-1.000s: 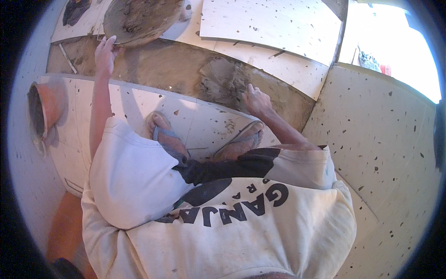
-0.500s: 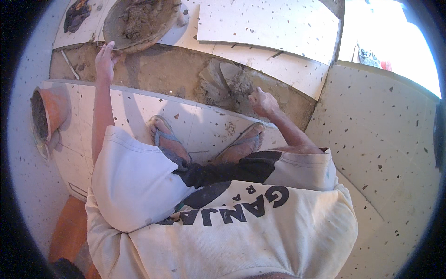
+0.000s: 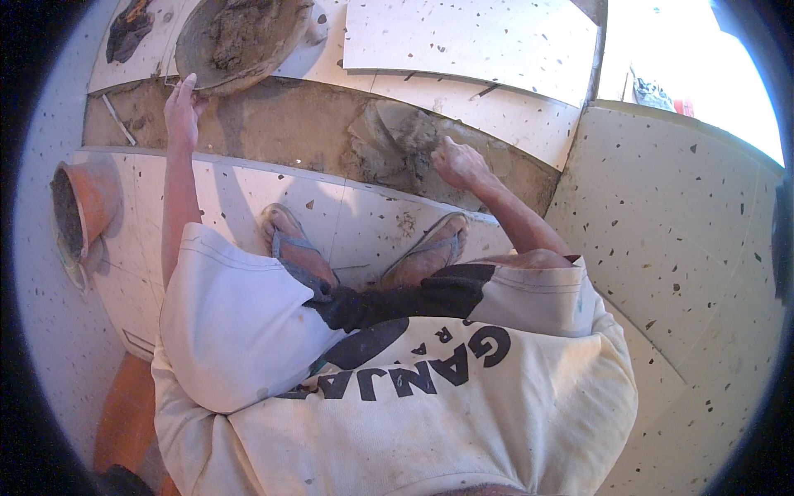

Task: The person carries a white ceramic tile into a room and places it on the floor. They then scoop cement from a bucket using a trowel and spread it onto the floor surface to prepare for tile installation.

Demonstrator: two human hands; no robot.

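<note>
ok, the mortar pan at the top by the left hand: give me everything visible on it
The mortar pan is a round, shallow basin, grey-brown and crusted, holding a lumpy heap of wet grey-brown mortar. Its upper part is cut off by the picture's top edge. It sits on the pale speckled tiles just beyond the bare strip of floor bed, its near rim overhanging that strip. The left hand reaches up with fingertips at the pan's lower left rim; whether they actually touch it cannot be told. Nothing else touches it.
</note>
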